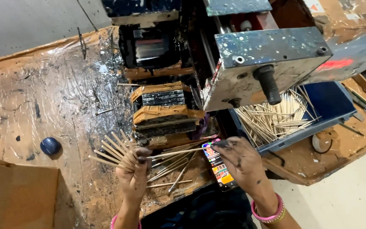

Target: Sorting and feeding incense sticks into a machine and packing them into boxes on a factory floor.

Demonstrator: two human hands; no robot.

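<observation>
Sticks [113,153]: thin wooden bundle fanned out in left hand [134,176], fingers clenched tight around it. Right hand [242,163], ink-stained, pinches one stick [176,152] by its end. More lie loose on workbench [43,101], rest in blue tray [331,104] under machine [250,63].

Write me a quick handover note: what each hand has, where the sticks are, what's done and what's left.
Left hand: gripping a fanned bundle of sticks.
Right hand: ink-stained, holding one stick by its end, its tip pointing toward the bundle.
Loose sticks lie on the bench between the hands; many more fill the blue tray under the machine. A phone lies under the right hand.
Done: not clear from this view.
Left: the bundle and the loose sticks, by the look of it.
</observation>
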